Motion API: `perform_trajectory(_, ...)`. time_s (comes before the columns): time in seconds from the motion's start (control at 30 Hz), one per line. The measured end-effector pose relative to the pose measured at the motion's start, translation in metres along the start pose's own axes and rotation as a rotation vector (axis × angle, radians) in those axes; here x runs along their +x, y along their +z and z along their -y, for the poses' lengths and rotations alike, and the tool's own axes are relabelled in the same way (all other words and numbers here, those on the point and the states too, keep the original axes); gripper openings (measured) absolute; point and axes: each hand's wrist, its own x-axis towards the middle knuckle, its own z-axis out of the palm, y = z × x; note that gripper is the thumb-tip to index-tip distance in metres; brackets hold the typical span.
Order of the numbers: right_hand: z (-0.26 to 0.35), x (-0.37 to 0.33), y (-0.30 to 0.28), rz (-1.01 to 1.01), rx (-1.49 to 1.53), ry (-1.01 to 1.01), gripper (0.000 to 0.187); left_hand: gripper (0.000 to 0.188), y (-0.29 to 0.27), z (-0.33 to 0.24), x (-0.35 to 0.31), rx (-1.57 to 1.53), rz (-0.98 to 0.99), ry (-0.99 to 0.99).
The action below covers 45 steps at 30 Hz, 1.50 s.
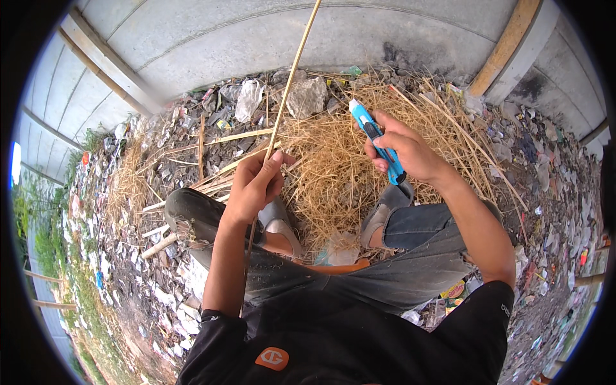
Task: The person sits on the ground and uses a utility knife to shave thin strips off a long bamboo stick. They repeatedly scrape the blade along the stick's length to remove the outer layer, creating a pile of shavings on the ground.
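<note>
My left hand is closed around a long, thin bamboo strip, pinching it between thumb and fingers. The strip rises past the top of the view, and its lower part runs down along my left forearm. In my right hand is a blue utility knife, its pale tip pointing up and to the left. The knife and the strip are apart. Below and between my hands lies a heap of straw-coloured shavings, spread between my shoes.
A grey concrete wall curves across the far side, with a bamboo post at right. A pale rock sits behind the shavings. Split bamboo pieces lie by my left knee. Litter covers the ground around me.
</note>
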Motion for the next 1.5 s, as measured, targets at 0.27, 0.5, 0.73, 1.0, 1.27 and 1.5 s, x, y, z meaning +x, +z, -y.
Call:
perform_trajectory(0.27, 0.005, 0.003, -0.003, 0.06, 0.034, -0.017, 0.047, 0.041, -0.001, 0.002, 0.0, -0.012, -0.003, -0.009)
perform_trajectory(0.5, 0.01, 0.0, 0.002, -0.016, -0.018, -0.019, 0.048, 0.041, -0.002, 0.004, 0.0, -0.021, -0.007, -0.015)
perform_trajectory(0.73, 0.012, 0.0, 0.003, -0.055, -0.016, -0.016, 0.047, 0.041, -0.001, 0.003, 0.0, -0.022, -0.011, -0.02)
perform_trajectory(1.0, 0.012, 0.0, 0.003, -0.078, -0.016, -0.018, 0.04, 0.041, 0.0, 0.0, 0.0, -0.017, -0.014, -0.029)
perform_trajectory(1.27, 0.008, 0.002, 0.004, -0.047, -0.068, 0.011, 0.031, 0.041, -0.002, -0.001, -0.001, -0.019, -0.016, -0.009)
perform_trajectory(1.5, 0.009, 0.0, 0.007, 0.001, -0.038, -0.017, 0.052, 0.045, -0.003, 0.004, 0.001, 0.01, -0.013, -0.012)
